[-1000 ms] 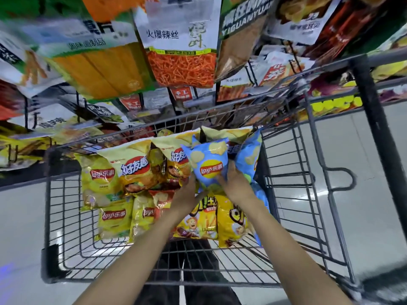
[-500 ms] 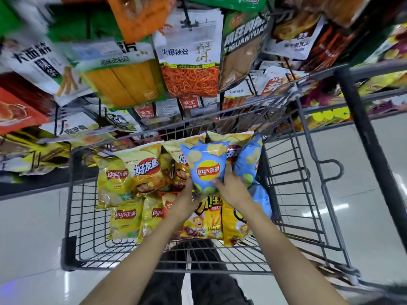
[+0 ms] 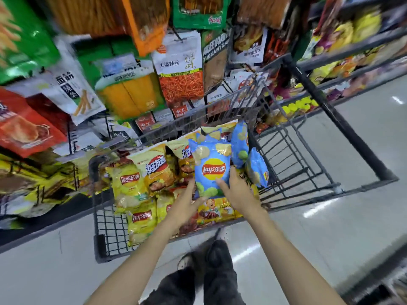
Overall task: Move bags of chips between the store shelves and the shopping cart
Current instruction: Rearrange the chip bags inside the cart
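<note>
Holding a blue Lay's bag (image 3: 212, 169) upright above the shopping cart (image 3: 293, 164), the left hand (image 3: 187, 205) and right hand (image 3: 236, 192) grip its lower edge. Yellow chip bags (image 3: 130, 186) crowd the cart left of it, blue bags (image 3: 255, 168) right; hanging snack packs (image 3: 180, 78) loom beyond the cart.

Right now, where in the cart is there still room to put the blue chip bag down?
Bare wire floor shows at the cart's near left corner, between the left wall and the yellow chip bags. The right side is open too, beyond the small blue bags. The middle is crowded: bags overlap there, under the blue bag both hands hold.
</note>
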A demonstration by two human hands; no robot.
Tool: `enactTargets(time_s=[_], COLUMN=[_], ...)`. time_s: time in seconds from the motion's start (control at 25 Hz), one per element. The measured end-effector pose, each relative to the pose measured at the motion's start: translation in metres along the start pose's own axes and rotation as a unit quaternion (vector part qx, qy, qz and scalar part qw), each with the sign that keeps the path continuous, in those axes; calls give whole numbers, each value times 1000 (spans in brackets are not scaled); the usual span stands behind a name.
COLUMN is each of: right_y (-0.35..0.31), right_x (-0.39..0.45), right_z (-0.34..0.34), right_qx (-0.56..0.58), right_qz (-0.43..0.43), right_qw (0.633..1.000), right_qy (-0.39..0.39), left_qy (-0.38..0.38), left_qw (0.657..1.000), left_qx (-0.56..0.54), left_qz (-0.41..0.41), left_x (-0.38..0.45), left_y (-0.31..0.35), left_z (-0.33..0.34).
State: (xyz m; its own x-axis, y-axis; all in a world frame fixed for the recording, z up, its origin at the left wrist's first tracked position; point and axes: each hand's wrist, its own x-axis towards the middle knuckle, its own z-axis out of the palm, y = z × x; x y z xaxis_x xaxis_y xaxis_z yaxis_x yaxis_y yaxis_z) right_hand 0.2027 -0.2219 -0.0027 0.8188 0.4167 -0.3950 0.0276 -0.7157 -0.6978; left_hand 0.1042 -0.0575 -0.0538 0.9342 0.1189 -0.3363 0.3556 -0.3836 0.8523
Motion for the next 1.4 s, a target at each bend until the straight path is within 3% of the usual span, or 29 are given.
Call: enactTargets(time_s=[0.4,0.6,0.88,1.0,1.28,1.4], right_y=[21,60,111,125,128,129], right_x=[-109,-147,-167,-151,-52,1], right_z=[-63,-118,-167,-180,-166,-149], right_qx=[11,16,-26,-64,-175,-205], right_qz=[36,-3,-41,-65,-121,-81], right_qw=[988,986,990,990,977,973], right_qy=[147,166,132,109,-9,-71], left_qy=[-62,-44,4,44,146,174], left_qw=[991,992,991,992,984,978], left_qx=[21,-32,-51,-89,-102,-108], left_qz=[118,118,121,83,13,-32], left_x=[-35,-36,-46,-48,-34,-11], left_y=[87,136,166,168,138,118], left_z=[46,102,160,162,121,102])
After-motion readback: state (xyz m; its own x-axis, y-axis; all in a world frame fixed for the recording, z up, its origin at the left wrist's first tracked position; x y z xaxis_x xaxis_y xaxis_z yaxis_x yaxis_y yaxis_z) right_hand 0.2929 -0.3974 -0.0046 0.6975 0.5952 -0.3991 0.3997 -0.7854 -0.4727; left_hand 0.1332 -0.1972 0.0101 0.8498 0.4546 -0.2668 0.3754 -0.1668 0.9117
